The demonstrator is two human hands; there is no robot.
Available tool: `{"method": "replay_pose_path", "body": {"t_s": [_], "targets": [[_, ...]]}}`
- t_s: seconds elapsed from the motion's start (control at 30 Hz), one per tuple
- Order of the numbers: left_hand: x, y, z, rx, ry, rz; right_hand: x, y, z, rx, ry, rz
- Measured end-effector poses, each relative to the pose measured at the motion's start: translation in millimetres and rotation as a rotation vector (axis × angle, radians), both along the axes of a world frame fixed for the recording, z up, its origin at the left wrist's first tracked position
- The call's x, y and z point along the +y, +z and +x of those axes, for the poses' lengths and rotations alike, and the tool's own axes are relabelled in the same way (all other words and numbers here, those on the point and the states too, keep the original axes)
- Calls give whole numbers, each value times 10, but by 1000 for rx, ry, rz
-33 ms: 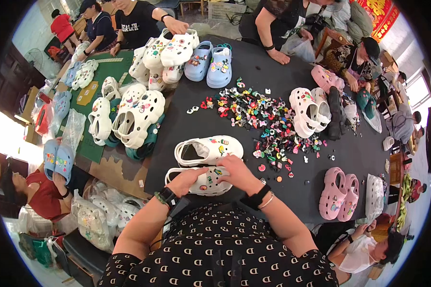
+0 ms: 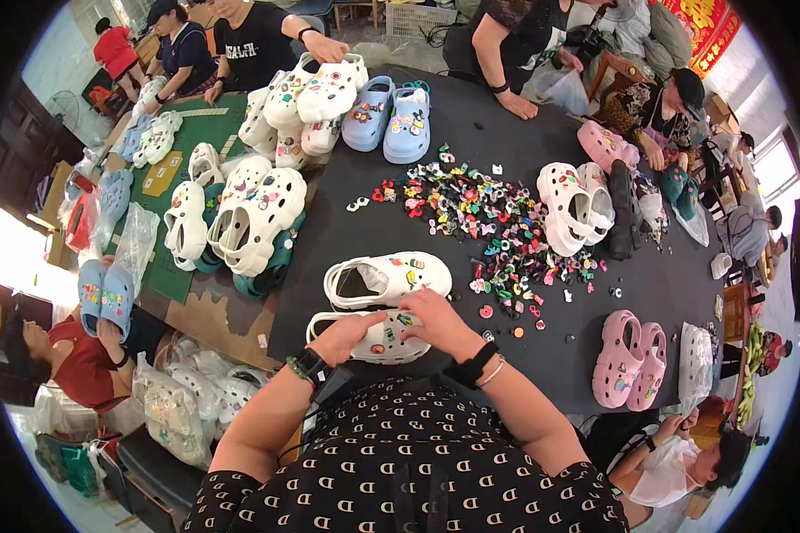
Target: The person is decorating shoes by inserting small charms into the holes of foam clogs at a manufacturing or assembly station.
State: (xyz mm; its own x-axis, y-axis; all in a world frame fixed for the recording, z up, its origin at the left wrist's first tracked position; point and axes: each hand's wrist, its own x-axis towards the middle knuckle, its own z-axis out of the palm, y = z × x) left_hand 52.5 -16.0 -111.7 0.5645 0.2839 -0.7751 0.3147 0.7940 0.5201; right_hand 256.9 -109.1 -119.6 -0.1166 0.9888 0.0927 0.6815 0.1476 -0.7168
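A pair of white clogs with holes and colourful charms lies before me, toes to the right. My left hand grips the near clog around its foot opening, fingers reaching inside and partly hidden. Over the toe of that same clog, my right hand curves with bent fingers on its charm-covered top. Whether a charm sits between those right fingertips is too small to tell. Just beyond, the far clog rests on the black table with charms on its toe, close by my right fingers.
A heap of small coloured charms spreads ahead to the right. Other clogs stand around: blue ones, white ones, a white pair and a pink pair. Several people sit or stand around the black table.
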Motion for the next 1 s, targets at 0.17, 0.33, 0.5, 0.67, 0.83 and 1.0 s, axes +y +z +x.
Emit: {"method": "replay_pose_path", "body": {"t_s": [0.17, 0.33, 0.5, 0.67, 0.83, 1.0], "targets": [[-11, 90, 38, 78, -69, 124, 81, -80, 5, 91, -21, -48], [21, 48, 42, 75, -50, 129, 107, -121, 1, 190, -76, -9], [45, 31, 47, 95, -147, 163, 83, -153, 17, 416, -266, -113], [-12, 97, 1, 134, -155, 192, -32, -124, 294, 313, -382, -188], [105, 460, -72, 362, -476, 984, -213, -224, 717, -215, -467, 52], [280, 538, 55, 294, -109, 1525, 42, -18, 535, -123, -224, 177]]}}
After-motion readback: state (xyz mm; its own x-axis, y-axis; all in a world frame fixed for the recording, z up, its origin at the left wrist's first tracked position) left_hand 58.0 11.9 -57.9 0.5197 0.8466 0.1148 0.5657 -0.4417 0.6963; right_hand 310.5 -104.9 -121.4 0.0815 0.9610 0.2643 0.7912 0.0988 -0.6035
